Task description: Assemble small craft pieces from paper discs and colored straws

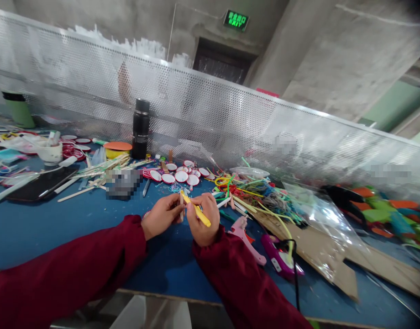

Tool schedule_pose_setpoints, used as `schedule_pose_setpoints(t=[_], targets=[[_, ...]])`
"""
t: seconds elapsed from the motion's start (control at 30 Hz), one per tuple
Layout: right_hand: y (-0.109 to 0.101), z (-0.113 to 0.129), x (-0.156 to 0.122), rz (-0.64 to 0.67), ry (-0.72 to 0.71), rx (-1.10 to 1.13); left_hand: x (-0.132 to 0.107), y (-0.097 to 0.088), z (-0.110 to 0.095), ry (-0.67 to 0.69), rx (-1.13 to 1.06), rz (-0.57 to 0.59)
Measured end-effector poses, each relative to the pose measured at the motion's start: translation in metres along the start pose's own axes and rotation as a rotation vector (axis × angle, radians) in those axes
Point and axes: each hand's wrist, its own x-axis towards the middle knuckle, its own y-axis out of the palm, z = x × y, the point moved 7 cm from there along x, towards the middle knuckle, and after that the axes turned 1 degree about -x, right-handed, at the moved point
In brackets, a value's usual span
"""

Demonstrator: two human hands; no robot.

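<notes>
My left hand [161, 214] and my right hand [203, 218] meet over the blue table [59, 219], both in dark red sleeves. My right hand is closed round a yellow strip [197, 211] that runs slantwise across its palm. My left hand pinches a pale wooden stick [181, 206] held upright, touching the strip's upper end. Just beyond the hands lie several round white discs with red rims [181, 176].
A pink and a purple glue gun [278, 258] lie right of my hands with a black cord. Coloured cords [261, 189], cardboard [319, 256] and clear plastic fill the right. A black bottle [140, 129], wooden sticks [103, 167], a white cup [49, 151] and a perforated metal screen [210, 114] stand behind.
</notes>
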Motion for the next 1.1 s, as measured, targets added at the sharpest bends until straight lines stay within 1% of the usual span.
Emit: schedule_pose_setpoints(t=[0.2, 0.37, 0.53, 0.7, 0.87, 1.0, 1.1], targets=[[0.0024, -0.0016, 0.0001, 0.017, -0.001, 0.008, 0.0006, -0.0006, 0.0039, 0.004, 0.021, 0.007], [0.0044, -0.0045, -0.0007, 0.038, -0.010, -0.005, -0.0005, -0.0009, 0.0004, 0.004, 0.035, -0.006], [0.0021, -0.0041, 0.0008, 0.014, -0.007, -0.013, -0.0004, -0.0014, 0.0002, 0.008, 0.027, -0.012], [0.0027, -0.0044, 0.0014, 0.022, -0.030, -0.042, 0.0011, -0.0031, 0.0032, 0.004, 0.022, -0.019], [0.0005, -0.0059, 0.0009, -0.007, -0.041, -0.039, 0.0015, -0.0021, -0.0005, -0.003, 0.021, -0.006], [-0.0012, -0.0019, 0.0002, -0.030, -0.057, -0.042, 0.0010, -0.0008, -0.0006, -0.020, -0.006, -0.006], [-0.0004, 0.0013, 0.0000, -0.033, -0.074, -0.040, 0.0006, -0.0007, -0.0006, -0.007, 0.004, -0.010]])
